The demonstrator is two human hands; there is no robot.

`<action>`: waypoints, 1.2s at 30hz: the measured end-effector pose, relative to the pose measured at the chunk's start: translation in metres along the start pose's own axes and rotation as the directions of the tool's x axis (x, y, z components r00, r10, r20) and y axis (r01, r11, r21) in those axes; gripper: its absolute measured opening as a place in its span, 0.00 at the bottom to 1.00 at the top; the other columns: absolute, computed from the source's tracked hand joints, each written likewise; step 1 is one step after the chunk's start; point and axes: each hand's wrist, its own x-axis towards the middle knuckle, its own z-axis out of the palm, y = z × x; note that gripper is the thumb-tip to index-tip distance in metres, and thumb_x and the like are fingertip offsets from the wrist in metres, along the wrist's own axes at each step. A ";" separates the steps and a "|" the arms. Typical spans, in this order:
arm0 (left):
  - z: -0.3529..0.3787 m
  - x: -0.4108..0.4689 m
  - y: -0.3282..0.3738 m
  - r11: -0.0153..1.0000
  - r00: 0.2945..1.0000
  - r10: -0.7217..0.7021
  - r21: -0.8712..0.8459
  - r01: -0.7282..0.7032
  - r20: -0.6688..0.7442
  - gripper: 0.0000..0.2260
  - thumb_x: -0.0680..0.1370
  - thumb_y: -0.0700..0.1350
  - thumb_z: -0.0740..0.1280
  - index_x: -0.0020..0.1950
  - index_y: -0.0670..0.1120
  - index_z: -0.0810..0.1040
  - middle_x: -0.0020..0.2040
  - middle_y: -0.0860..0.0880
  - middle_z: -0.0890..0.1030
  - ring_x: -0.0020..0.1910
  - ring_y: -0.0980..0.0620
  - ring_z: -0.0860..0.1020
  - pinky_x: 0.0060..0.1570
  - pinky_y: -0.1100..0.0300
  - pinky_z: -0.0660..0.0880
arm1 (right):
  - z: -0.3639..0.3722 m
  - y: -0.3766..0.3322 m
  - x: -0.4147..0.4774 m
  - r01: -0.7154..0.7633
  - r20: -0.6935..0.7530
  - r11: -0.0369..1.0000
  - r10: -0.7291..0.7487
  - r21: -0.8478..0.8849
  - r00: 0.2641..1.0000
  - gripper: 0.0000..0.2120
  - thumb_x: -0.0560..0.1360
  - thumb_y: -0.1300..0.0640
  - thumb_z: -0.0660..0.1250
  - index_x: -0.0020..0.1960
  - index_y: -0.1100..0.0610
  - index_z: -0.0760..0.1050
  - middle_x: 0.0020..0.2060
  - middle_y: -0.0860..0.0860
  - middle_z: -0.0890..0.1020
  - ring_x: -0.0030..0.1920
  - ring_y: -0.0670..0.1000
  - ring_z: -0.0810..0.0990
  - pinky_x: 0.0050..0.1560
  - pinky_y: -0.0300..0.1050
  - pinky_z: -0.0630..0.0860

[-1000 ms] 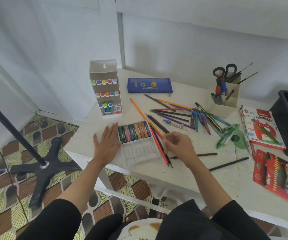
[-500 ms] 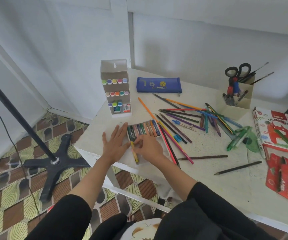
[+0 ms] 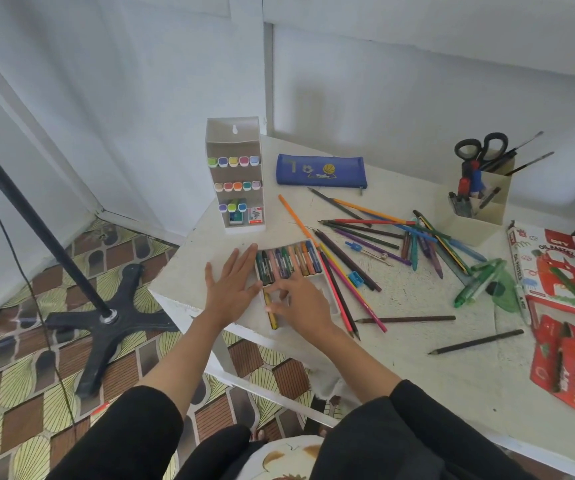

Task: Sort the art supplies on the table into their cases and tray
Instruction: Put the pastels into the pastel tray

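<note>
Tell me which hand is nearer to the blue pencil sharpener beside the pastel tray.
Right. The right hand, holding a yellow oil pastel in the pastel tray, is just left of the blue pencil sharpener; the left hand rests flat at the tray's left edge.

A rough, matt table (image 3: 417,393) is shown, bearing a smooth white plastic tray (image 3: 326,287), a cloth pencil case (image 3: 320,170) and a glossy cardboard pastel box (image 3: 552,268).
</note>
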 end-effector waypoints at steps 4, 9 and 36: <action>0.001 0.000 -0.002 1.000 1.000 0.003 -0.001 -0.003 -0.008 0.34 0.68 0.67 0.35 0.73 0.59 0.33 0.78 0.59 0.45 0.77 0.57 0.41 0.70 0.40 0.35 | 0.003 -0.001 -0.002 0.031 -0.046 0.999 -0.032 -0.040 0.998 0.21 0.70 0.51 0.73 0.60 0.48 0.71 0.55 0.47 0.69 0.42 0.48 0.74 0.43 0.43 0.72; 0.002 -0.001 -0.002 1.000 0.999 0.020 -0.003 -0.020 -0.032 0.34 0.68 0.67 0.36 0.73 0.58 0.34 0.74 0.65 0.40 0.77 0.57 0.41 0.70 0.39 0.35 | 0.001 0.000 -0.003 0.037 -0.127 0.997 -0.028 0.065 0.992 0.23 0.69 0.53 0.74 0.59 0.52 0.67 0.57 0.49 0.66 0.41 0.48 0.72 0.40 0.42 0.70; 0.010 -0.002 0.007 0.998 0.989 -0.019 0.051 0.027 -0.144 0.36 0.71 0.66 0.35 0.78 0.54 0.44 0.78 0.56 0.52 0.77 0.56 0.45 0.71 0.38 0.38 | -0.223 0.213 -0.025 -0.723 -0.456 0.635 0.576 -0.273 0.678 0.30 0.75 0.44 0.66 0.70 0.58 0.63 0.64 0.61 0.71 0.69 0.63 0.58 0.64 0.60 0.63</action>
